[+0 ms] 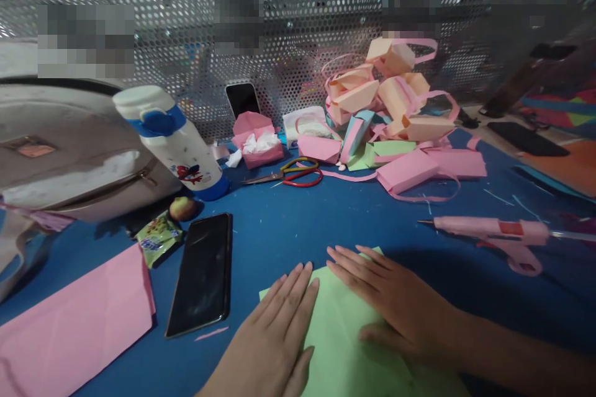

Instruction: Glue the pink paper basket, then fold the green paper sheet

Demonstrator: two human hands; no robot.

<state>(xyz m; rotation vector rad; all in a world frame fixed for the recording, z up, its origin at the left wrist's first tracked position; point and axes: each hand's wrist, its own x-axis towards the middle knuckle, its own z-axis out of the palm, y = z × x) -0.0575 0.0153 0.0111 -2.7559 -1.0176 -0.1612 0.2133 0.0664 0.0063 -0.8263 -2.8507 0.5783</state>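
A light green sheet of paper lies on the blue table at the bottom centre. My left hand rests flat over its left side, fingers stretched out and pointing away from me. Across the paper's upper right part lies my right hand, its fingers extended and the thumb set apart on the sheet. Both hands press on the paper without gripping it. Its lower edge runs out of view.
Left stand a black phone, folded pink paper, a snack packet and a bottle. Scissors and piled paper bags lie behind. A pink glue gun is at right.
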